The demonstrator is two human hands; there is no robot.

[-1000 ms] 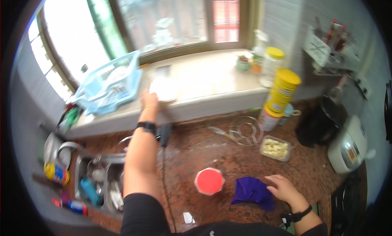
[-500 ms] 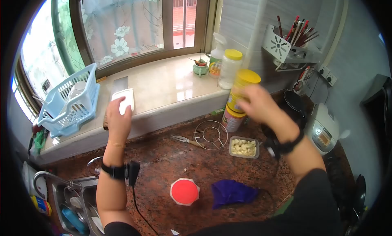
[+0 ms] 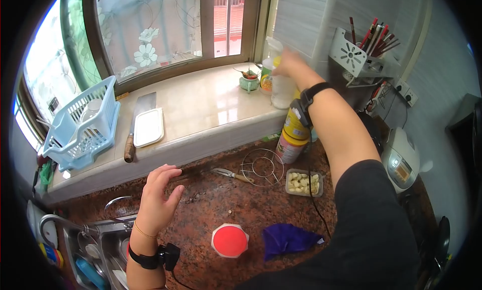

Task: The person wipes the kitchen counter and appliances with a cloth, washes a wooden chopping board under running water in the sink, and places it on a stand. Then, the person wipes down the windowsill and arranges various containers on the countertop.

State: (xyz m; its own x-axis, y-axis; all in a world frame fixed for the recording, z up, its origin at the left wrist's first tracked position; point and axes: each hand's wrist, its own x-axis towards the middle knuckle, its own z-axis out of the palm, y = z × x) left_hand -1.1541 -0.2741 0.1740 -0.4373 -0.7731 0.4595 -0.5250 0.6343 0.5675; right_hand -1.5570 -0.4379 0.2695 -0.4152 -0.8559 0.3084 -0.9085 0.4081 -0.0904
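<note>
My left hand [image 3: 159, 197] hovers over the counter, fingers spread and holding nothing. Beyond it, a white rectangular lid [image 3: 149, 128] lies flat on the window sill, beside a cleaver [image 3: 129, 145] with a wooden handle. My right hand [image 3: 292, 66] is at the top of a clear jar [image 3: 284, 92] with a yellow lid. Motion blurs its fingers, so I cannot tell whether they grip the lid. A spray bottle [image 3: 266, 75] stands just left of that jar. My right forearm partly covers stacked yellow-topped cans [image 3: 292, 145].
On the counter are a tub of peeled garlic [image 3: 304, 183], a wire ring stand [image 3: 262, 167], a peeler [image 3: 232, 175], a red-topped object [image 3: 230, 241] and a purple cloth [image 3: 288, 241]. A blue dish rack [image 3: 83, 127] stands left, above the sink [image 3: 100, 235]. A rice cooker [image 3: 401, 159] is right.
My left hand has drawn back from the white lid toward me, leaving it on the sill. My right hand has moved from above the stacked cans up and left to the clear jar's top.
</note>
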